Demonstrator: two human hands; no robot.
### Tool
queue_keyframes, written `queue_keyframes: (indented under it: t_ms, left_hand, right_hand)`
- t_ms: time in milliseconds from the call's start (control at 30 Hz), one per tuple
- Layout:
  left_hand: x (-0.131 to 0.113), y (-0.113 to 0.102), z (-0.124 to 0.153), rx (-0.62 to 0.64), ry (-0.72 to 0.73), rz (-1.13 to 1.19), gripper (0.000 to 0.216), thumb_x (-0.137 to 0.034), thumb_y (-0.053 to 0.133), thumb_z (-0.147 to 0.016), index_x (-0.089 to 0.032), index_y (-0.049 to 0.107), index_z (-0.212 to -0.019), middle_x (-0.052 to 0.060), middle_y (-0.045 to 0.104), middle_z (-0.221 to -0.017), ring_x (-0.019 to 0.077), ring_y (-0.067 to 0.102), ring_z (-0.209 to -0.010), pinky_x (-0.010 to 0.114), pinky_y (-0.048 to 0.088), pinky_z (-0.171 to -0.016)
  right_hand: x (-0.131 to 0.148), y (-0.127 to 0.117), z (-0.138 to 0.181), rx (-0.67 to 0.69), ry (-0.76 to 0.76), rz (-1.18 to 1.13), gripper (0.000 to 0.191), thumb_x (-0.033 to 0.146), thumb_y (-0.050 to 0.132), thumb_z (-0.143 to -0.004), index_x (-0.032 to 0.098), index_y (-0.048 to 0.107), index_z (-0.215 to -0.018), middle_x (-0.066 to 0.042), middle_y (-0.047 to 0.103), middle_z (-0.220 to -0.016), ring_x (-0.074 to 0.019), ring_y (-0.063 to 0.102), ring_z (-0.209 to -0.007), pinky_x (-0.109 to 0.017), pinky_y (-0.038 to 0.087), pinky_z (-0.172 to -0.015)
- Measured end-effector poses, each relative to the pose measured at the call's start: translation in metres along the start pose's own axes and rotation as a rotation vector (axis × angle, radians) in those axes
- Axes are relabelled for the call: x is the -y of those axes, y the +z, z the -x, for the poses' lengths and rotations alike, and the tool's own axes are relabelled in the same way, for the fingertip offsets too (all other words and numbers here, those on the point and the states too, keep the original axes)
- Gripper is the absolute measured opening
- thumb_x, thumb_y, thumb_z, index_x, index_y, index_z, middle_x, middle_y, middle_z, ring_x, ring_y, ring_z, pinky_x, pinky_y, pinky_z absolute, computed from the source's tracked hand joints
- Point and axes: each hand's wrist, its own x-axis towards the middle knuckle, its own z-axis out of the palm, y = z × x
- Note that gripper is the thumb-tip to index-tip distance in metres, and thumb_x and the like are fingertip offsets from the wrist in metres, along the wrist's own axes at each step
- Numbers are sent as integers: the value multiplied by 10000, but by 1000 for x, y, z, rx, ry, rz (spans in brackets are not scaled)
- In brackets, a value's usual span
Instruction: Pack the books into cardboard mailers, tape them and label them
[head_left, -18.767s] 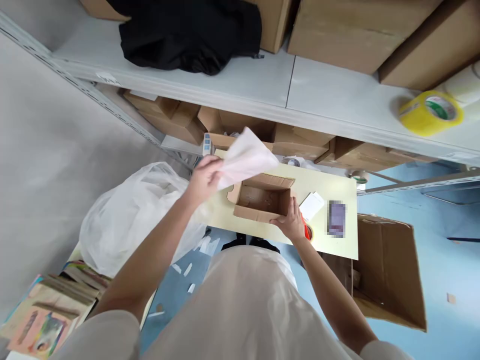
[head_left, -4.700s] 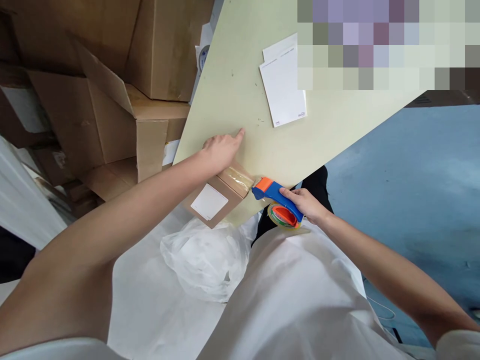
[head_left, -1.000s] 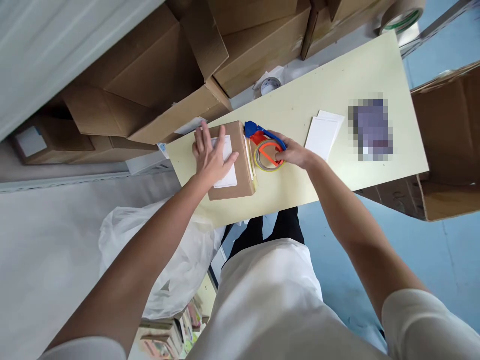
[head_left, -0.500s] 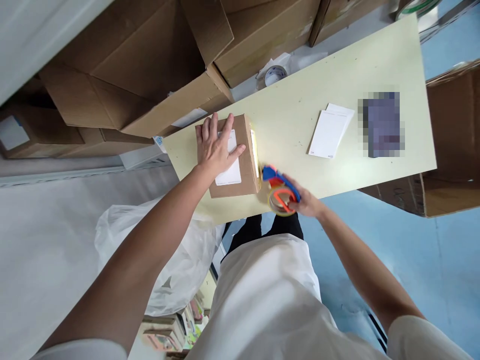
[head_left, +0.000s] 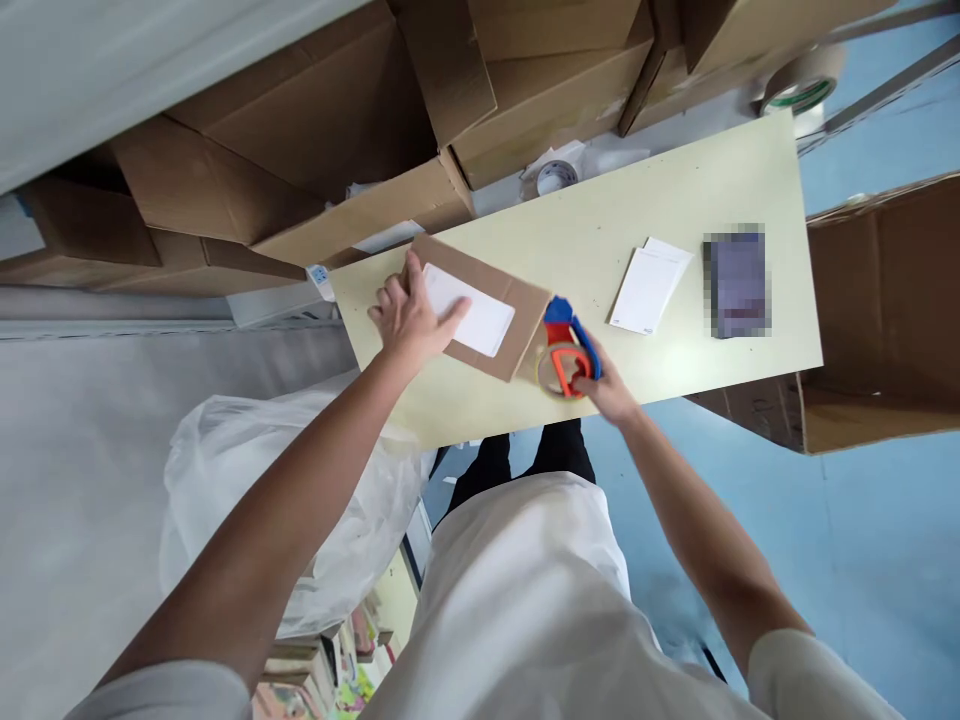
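Note:
A small cardboard box [head_left: 517,345] with a white label [head_left: 480,315] on top lies turned at an angle on the pale table. My left hand [head_left: 411,312] grips its left end, thumb over the label and fingers bent around the edge. In my right hand [head_left: 606,385] is a blue and red tape dispenser [head_left: 559,320], fingers closed around its handle. A roll of tape is mounted in it. The dispenser's blue head is right beside the box's right corner; whether they touch I cannot tell.
Two white cards [head_left: 645,290] and a blurred dark object [head_left: 739,283] lie on the table [head_left: 765,180] to the right. Open cartons [head_left: 360,215] line the far side, near a tape roll [head_left: 556,178]. Another large carton [head_left: 885,300] stands right; a white plastic bag [head_left: 225,480] is at left.
The box has turned clockwise, its right end swinging toward me. My left hand has shifted from lying spread on top to gripping its left end. The dispenser has tilted more upright beside it.

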Motion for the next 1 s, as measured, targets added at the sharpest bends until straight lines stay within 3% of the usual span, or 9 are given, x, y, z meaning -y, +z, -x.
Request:
queue_keyframes:
  t_ms: [133,200,300,500,633,800,867,1000]
  left_hand:
    - [1,-3,22,-12,-12,-3,978,-648,445,-751,-125,59,-1482,239,198,-1497,450,126,-1364,639,205,-997]
    - [-10,-6,13,6,79,16,932,-624,457,-759,-160,97,-1482,195,132,-1532,429,50,-1389,629,146,-1034]
    - [-29,-10,-13,45,212,50,866,-599,473,-771,-227,142,-1479,133,130,-1546,398,72,-1397,589,90,-1075]
    - [-39,-13,-31,115,233,85,892,-589,526,-754,-265,123,-1481,112,227,-1511,416,167,-1355,585,76,-1081]
    - [-36,-9,-28,114,240,99,908,-578,550,-749,-253,124,-1482,131,256,-1485,425,177,-1337,588,75,-1071]
    - [-34,-3,-29,52,280,71,905,-579,552,-755,-207,152,-1477,155,276,-1460,408,211,-1314,567,64,-1070]
    - [-34,-2,-28,42,290,70,893,-578,546,-762,-203,160,-1475,158,284,-1453,405,219,-1306,562,68,-1067]
    - [-34,-5,-25,34,310,87,862,-569,540,-774,-205,184,-1470,164,298,-1439,404,238,-1294,552,78,-1061]
  right_hand:
    - [47,-46,-81,163,-56,51,865,167,539,-625,272,262,-1437,-59,558,-1262,-298,548,-1098,-481,488,-911]
    - [63,-57,-110,246,-41,53,859,153,572,-604,270,308,-1413,-54,597,-1201,-293,573,-1038,-487,497,-891]
    - [73,-59,-128,310,-37,70,839,150,596,-597,271,347,-1389,-40,625,-1134,-282,581,-1007,-486,499,-890]
    - [57,-54,-105,271,-67,84,841,168,579,-651,269,276,-1430,-34,581,-1204,-278,554,-1089,-453,482,-916]
    - [25,-51,-51,309,-23,99,888,180,602,-650,277,229,-1450,-40,552,-1267,-289,537,-1139,-441,483,-922]
    - [-5,-48,15,382,52,135,853,162,547,-708,267,172,-1467,-37,535,-1303,-233,562,-1111,-377,474,-936]
    - [-1,-55,16,410,64,211,865,165,563,-703,275,176,-1468,-38,561,-1269,-226,588,-1060,-379,495,-898]
    - [28,-69,-17,493,51,492,798,203,609,-700,314,305,-1430,-32,597,-1212,-237,610,-1010,-367,508,-831]
